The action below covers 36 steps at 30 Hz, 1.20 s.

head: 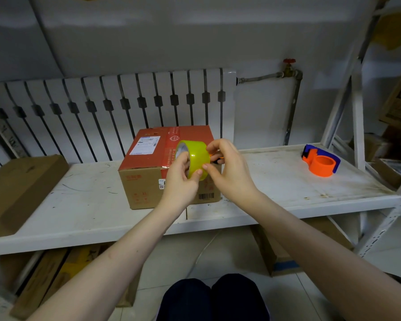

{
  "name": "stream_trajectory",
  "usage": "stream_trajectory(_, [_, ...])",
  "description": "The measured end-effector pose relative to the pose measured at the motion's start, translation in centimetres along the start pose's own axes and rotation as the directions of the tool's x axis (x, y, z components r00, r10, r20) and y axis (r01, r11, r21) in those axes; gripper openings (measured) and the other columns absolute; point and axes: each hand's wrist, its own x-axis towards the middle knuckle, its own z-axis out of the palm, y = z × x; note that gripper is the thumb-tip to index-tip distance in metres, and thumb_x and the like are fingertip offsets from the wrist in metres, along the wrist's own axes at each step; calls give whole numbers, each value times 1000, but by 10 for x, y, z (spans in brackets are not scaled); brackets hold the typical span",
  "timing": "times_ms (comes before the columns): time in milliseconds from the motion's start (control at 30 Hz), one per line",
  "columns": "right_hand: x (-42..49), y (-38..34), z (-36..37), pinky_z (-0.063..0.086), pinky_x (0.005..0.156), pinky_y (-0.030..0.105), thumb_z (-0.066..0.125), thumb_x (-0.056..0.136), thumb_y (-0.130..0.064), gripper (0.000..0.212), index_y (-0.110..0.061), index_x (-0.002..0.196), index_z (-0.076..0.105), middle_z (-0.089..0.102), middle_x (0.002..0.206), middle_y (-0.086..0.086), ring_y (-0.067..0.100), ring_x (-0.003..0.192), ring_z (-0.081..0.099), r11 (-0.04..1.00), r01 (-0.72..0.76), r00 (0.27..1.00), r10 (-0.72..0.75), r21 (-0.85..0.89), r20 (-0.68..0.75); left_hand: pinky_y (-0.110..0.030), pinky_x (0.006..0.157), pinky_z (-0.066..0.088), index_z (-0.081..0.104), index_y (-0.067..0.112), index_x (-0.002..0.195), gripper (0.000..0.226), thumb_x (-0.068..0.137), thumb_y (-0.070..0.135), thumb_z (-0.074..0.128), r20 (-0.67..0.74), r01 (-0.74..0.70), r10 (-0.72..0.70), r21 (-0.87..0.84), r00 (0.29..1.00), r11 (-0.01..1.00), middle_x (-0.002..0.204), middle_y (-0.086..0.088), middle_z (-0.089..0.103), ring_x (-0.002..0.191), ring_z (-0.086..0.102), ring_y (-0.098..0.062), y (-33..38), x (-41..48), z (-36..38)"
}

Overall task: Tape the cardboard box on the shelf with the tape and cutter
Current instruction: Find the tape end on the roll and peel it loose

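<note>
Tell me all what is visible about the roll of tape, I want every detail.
The roll of tape is a wide, glossy yellow-green roll, translucent-looking, with a pale inner core showing on its left side. It is held in the air on its edge, in front of the cardboard box. The left hand grips it from below and through the core; the right hand pinches its outer surface.

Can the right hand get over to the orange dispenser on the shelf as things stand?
Probably yes, once it lets go: the right hand is busy on the yellow tape roll, but the shelf between it and the orange tape dispenser lies bare.
</note>
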Motion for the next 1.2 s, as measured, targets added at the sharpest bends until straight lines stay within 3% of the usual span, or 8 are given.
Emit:
stream_trajectory(133, [-3,-1,3,46,72,9,65,81,-3,25,-14,99,52,54,98,-3,9,85,53,999,33,999,-33,5,-35,-40,83,52,53,-1,101,16,85,-2,55,-45,-12,14,60,999,998,100,-23,62,94,61,-32,-3,0,3])
stream_trajectory(233, [-6,-1,8,50,74,20,64,80,0,23,-11,99,54,58,98,2,15,86,56,999,44,996,-45,-3,-78,-52,81,48,50,-3,97,15,83,-2,55,-82,-16,24,96,996,995,96,-29,58,91,57,-38,-3,-1,5])
stream_trajectory(333, [-6,-3,9,51,73,21,64,80,0,22,-10,98,54,59,96,3,16,85,57,999,35,995,-34,9,-90,-40,77,49,50,-3,96,13,84,-3,55,-98,-12,22,98,995,995,95,-26,58,90,56,-35,0,-2,6])
stream_trajectory(500, [-7,-4,11,52,74,35,60,84,-3,20,-13,101,55,58,79,4,18,79,57,999,21,998,-19,24,-59,-15,69,47,52,3,94,13,84,-5,55,-73,-42,47,72,996,997,88,-10,60,78,58,-8,4,-2,2])
stream_trajectory(667, [0,-2,2,49,81,22,66,85,-21,31,-19,114,57,54,107,0,11,96,55,999,-32,994,28,-40,-102,-2,69,45,52,30,89,33,86,-3,57,-59,-38,36,-21,998,999,91,14,60,80,59,18,12,1,0])
stream_trajectory(867, [0,-2,1,44,72,10,67,84,-14,18,-11,101,59,52,99,-3,7,85,54,997,23,998,-28,-76,-64,-5,71,47,54,23,93,25,86,-1,58,-70,-5,2,-47,998,999,94,7,63,82,60,11,7,-1,1])
stream_trajectory(1033, [3,0,0,48,69,13,72,79,-14,16,-10,91,63,59,90,0,9,76,57,999,-2,1000,1,-42,-23,-7,73,49,56,7,100,19,85,-3,58,-45,-12,10,-28,999,1000,94,0,64,79,59,12,1,-3,-3])
stream_trajectory(1200, [5,10,-7,52,67,19,70,81,-12,9,-14,87,64,62,83,-1,11,73,59,996,-69,997,68,48,34,-10,81,51,55,20,107,33,85,-4,58,-38,24,-26,-48,999,999,103,4,65,96,62,-1,-5,-2,-5])
